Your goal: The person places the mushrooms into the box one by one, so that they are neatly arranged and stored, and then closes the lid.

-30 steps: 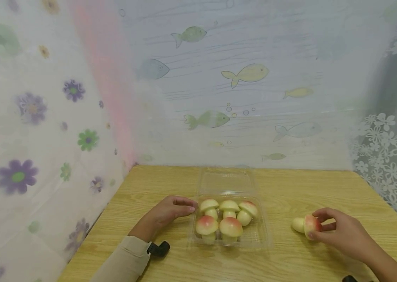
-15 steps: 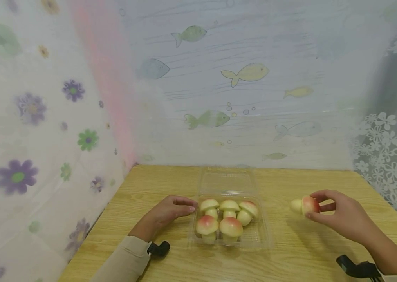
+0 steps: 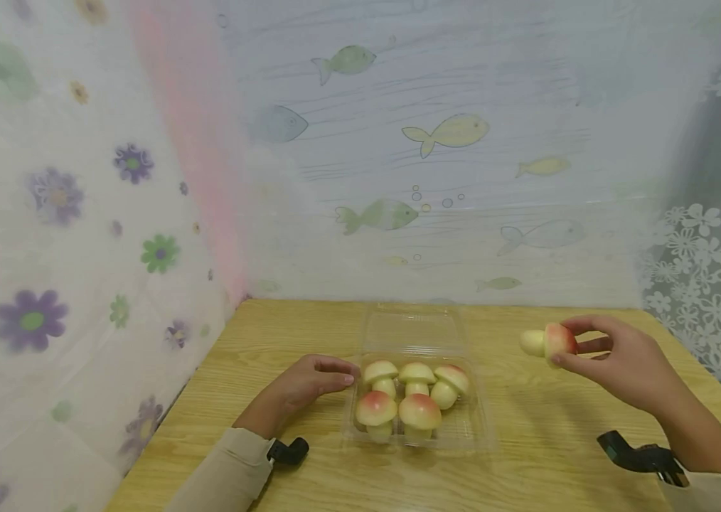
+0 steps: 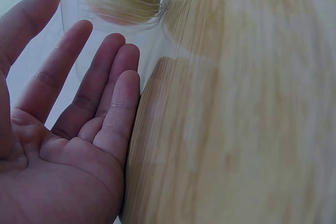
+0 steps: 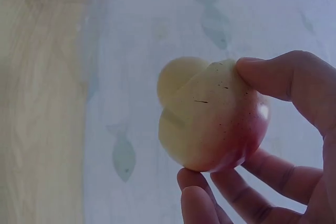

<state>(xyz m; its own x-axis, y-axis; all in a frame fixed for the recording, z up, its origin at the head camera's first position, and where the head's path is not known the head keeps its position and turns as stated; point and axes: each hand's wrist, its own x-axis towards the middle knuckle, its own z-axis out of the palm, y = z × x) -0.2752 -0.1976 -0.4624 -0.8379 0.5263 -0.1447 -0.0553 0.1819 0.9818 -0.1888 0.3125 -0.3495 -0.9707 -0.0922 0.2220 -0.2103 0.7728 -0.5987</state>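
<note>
My right hand (image 3: 629, 359) pinches a toy mushroom (image 5: 215, 116) by its red-and-cream cap, thumb on one side and fingertips on the other. The mushroom lies sideways in the air above the table, its pale stem pointing left toward the container. A clear plastic clamshell container (image 3: 478, 427) stands with its lid (image 3: 413, 331) folded back. Inside it sit several similar mushrooms (image 3: 419, 411) in two rows, with a gap at the front right. My left hand (image 3: 316, 384) rests beside the container, fairly straight fingertips right at its left wall; the left wrist view shows the palm and loosely extended fingers.
The wood-grain table (image 3: 284, 327) carries the container near its middle. A fish-print sheet (image 3: 373, 256) hangs behind it, and a flower-print sheet (image 3: 92, 284) closes the left side. Black wrist devices (image 3: 638, 455) jut out from both sleeves.
My right hand has lifted the mushroom off the table, raising it up and slightly left in the head view. The left hand and the container have stayed in place.
</note>
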